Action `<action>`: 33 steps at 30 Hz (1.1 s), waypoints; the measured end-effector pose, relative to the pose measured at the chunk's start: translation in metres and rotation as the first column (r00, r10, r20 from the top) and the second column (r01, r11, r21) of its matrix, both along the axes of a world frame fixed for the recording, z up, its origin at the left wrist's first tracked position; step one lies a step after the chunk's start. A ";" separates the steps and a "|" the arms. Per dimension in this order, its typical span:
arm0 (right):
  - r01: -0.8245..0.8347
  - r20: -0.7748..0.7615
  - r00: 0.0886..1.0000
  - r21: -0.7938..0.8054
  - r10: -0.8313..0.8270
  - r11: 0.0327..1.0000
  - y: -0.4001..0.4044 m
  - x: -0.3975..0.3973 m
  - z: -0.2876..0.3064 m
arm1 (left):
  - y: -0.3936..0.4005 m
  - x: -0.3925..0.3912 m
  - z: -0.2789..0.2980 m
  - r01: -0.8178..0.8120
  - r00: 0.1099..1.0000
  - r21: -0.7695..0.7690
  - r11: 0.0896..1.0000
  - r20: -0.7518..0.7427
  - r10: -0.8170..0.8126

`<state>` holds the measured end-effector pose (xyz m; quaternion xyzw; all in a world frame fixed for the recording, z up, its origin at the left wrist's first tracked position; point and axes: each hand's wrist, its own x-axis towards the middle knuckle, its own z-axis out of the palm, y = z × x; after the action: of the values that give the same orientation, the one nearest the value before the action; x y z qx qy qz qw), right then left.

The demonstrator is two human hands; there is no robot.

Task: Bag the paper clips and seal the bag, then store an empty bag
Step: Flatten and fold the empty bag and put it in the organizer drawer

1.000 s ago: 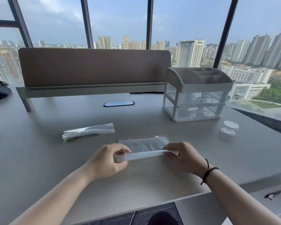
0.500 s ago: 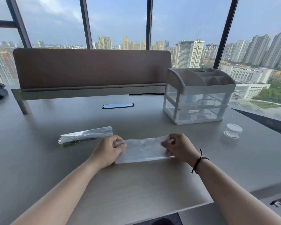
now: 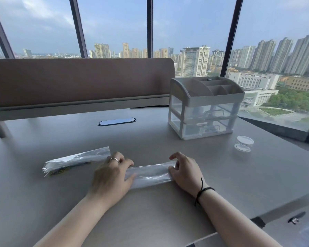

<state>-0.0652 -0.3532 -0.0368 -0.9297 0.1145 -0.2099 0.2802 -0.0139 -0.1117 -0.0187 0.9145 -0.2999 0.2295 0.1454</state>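
A clear empty plastic bag (image 3: 150, 174), folded over into a narrow strip, lies flat on the grey desk in front of me. My left hand (image 3: 112, 173) presses down on its left end with fingers spread over it. My right hand (image 3: 184, 171) pinches and holds its right end. To the left lies a second clear bag (image 3: 75, 160), folded, with coloured paper clips showing through at its lower left end.
A white desk organiser with clear drawers (image 3: 203, 107) stands at the back right. A small clear round container and its lid (image 3: 243, 143) sit right of it. A brown partition (image 3: 78, 81) runs along the desk's back; the front edge is near my forearms.
The empty bag has been folded over from a wider sheet into a narrow strip, and both hands have come down to press on its ends. The camera has tilted slightly.
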 end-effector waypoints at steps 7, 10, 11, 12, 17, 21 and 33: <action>0.028 -0.091 0.996 0.161 -0.014 0.987 -0.009 0.004 0.015 | -0.028 -0.024 0.001 0.319 0.945 0.225 0.921 -0.001 -0.327; 0.056 -0.160 0.987 0.246 -0.017 0.968 -0.017 0.007 0.024 | -0.038 -0.027 0.004 0.296 0.944 0.289 0.911 0.059 -0.325; 0.066 -0.171 0.985 0.262 -0.021 0.963 -0.020 0.007 0.025 | -0.041 -0.028 0.007 0.273 0.950 0.321 0.907 0.062 -0.307; 0.074 -0.179 0.983 0.266 -0.026 0.961 -0.022 0.007 0.026 | -0.043 -0.027 0.008 0.249 0.952 0.349 0.903 0.083 -0.295; 0.012 -0.105 0.994 0.230 0.013 0.973 -0.029 -0.001 0.023 | -0.059 -0.026 0.017 0.161 0.985 0.288 0.944 0.017 -0.173; -0.138 -0.075 0.986 0.155 0.151 0.978 -0.038 -0.019 0.030 | -0.068 -0.020 0.030 0.172 0.981 0.049 0.984 -0.104 -0.166; -0.084 0.123 0.991 0.856 -0.044 0.511 -0.119 -0.012 0.038 | -0.132 0.008 0.036 -0.052 0.458 -0.644 0.764 -0.695 -0.554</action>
<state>-0.0771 -0.4727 0.0016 -0.6549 0.1743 -0.1822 0.7124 -0.0063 -0.2436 0.0174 0.7513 -0.2408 -0.2018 0.5803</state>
